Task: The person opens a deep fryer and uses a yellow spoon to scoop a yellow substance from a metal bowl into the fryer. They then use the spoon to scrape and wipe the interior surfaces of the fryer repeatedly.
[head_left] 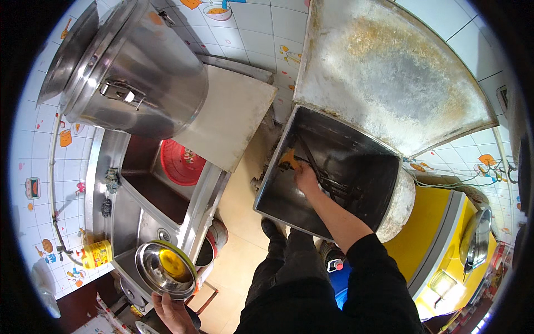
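Note:
In my left hand (171,311) is the rim of a round stainless steel bowl (167,269) with a yellow reflection or content inside and a green edge behind it; it is over the corner of the sink. My right hand (308,178) reaches into a deep, dark-lined metal bin (358,175) and grips an orange-yellow, flat-looking piece (289,158) near the bin's left wall. What that piece is made of cannot be told. Dark long bars lie inside the bin near my hand. The bin's large stained metal lid (396,75) is raised against the tiled wall.
A big stainless steel pot (146,71) stands by a pale board (233,112) at the upper left. Below it, a red plastic basket (177,163) sits in the steel sink (194,208). A yellow bottle (96,254) is at its far left corner; a yellow cabinet (421,229) stands right.

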### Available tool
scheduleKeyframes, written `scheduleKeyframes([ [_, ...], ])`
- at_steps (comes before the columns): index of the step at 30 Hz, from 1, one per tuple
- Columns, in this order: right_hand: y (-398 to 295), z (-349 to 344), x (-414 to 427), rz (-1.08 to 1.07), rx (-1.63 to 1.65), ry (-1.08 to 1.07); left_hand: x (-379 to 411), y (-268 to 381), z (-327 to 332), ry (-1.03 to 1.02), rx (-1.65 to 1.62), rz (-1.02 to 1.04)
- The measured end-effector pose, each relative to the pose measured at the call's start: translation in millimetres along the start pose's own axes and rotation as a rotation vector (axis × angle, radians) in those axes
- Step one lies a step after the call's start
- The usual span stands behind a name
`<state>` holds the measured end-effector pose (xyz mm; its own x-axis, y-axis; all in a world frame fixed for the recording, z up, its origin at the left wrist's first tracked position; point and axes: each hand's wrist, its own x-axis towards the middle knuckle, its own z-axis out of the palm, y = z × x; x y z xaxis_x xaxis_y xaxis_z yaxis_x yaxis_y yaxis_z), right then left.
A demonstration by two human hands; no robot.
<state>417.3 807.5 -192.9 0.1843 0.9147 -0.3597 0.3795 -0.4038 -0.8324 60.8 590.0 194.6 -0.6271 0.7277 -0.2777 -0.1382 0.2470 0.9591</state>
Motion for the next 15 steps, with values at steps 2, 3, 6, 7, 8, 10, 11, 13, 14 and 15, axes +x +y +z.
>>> scheduleKeyframes([
  [2,-52,2,3,0.116,-0.171,-0.029,-3,-2,-8,0.032,0.006,0.038],
  [3,-82,-5,3,0.153,-0.322,-0.03,-3,-2,-10,0.033,0.005,0.031],
  [6,-95,-8,7,0.137,-0.454,0.05,-1,-1,-6,-0.003,0.004,0.002],
  [7,-98,-10,9,0.111,-0.487,0.016,-2,0,-4,-0.015,-0.006,0.008],
  [8,-99,-15,10,0.085,-0.521,-0.019,-2,0,-4,-0.025,-0.016,0.014],
  [10,-95,-26,16,0.026,-0.436,-0.07,-2,-1,-10,-0.006,-0.005,-0.002],
  [11,-93,-31,22,-0.006,-0.317,-0.084,-3,-3,-13,0.005,0.001,-0.012],
  [13,-105,-33,32,-0.039,-0.175,-0.076,-5,1,-9,0.028,0.025,0.007],
  [14,-111,-34,38,-0.039,-0.156,-0.051,-5,1,-10,0.019,0.027,0.009],
  [15,-117,-36,42,-0.034,-0.137,-0.021,-5,1,-11,0.004,0.032,0.01],
])
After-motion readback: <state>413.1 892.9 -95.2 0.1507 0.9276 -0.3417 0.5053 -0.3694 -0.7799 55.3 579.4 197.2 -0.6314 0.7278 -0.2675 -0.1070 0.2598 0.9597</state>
